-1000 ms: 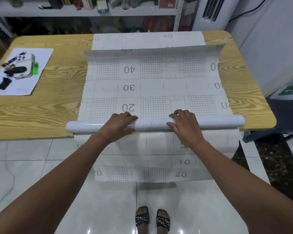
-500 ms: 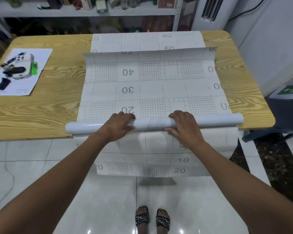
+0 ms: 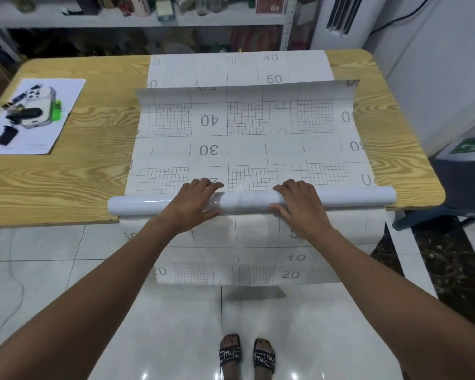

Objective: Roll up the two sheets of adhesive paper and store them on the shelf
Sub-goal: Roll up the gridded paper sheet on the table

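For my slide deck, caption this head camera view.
Left hand and right hand grip the half-rolled adhesive sheet at the wooden table edge, over a second sheet.

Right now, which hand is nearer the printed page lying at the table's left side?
Left. The left hand grips the roll right of the page; the right hand grips the roll farther right.

Left hand (image 3: 194,205) and right hand (image 3: 300,208) grip the paper roll (image 3: 247,200); fingers apparently curled.
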Action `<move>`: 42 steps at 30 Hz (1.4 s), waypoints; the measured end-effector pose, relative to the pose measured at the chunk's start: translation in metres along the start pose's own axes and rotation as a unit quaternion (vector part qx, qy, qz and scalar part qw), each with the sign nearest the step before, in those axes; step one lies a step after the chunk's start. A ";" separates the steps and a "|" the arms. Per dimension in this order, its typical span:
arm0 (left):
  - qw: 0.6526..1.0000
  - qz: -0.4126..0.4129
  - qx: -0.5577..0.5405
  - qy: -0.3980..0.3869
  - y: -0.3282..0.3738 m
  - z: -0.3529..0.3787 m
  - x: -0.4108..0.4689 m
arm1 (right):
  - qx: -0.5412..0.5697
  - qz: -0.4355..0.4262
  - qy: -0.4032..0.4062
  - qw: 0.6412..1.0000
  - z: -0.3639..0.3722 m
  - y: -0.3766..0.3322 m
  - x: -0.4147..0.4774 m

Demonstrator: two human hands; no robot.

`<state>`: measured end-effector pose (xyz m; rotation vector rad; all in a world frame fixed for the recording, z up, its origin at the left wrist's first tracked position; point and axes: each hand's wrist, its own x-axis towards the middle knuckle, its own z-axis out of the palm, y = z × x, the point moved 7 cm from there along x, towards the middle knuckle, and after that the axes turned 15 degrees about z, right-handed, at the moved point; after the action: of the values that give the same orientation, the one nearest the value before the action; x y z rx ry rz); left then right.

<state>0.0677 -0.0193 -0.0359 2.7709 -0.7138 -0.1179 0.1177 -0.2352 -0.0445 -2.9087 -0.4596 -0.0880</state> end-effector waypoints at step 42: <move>0.999 -0.010 -0.038 -0.004 -0.003 0.000 0.004 | 0.020 -0.004 0.030 0.999 -0.002 0.002 -0.002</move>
<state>0.0729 -0.0187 -0.0372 2.7069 -0.6703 -0.1575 0.1162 -0.2386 -0.0428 -2.8569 -0.4573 -0.1655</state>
